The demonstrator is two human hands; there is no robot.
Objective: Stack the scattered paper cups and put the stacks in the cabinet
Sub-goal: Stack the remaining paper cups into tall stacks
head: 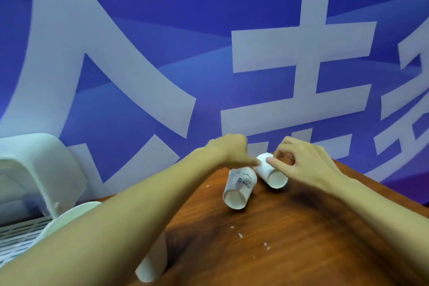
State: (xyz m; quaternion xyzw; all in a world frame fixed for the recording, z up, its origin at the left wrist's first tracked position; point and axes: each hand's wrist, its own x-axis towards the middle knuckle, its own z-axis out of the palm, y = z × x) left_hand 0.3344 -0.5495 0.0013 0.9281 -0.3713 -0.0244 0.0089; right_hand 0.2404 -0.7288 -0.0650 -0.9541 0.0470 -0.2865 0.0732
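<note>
Two white paper cups lie on their sides at the far end of the wooden table (290,239). The nearer cup (239,189) has dark print and its mouth faces me. The farther cup (270,173) lies to its right. My right hand (301,162) pinches the base end of that farther cup with thumb and fingers. My left hand (228,150) has its fingers curled and one finger stretched out to touch the same cup's base. A third white cup (154,260) lies near me, partly hidden under my left forearm.
A white plastic appliance (39,174) with a slatted grille stands at the left, off the table's edge. A white round rim (69,216) shows beside it. A blue wall banner (209,53) with large white characters rises behind the table. Small white scraps (240,235) dot the tabletop.
</note>
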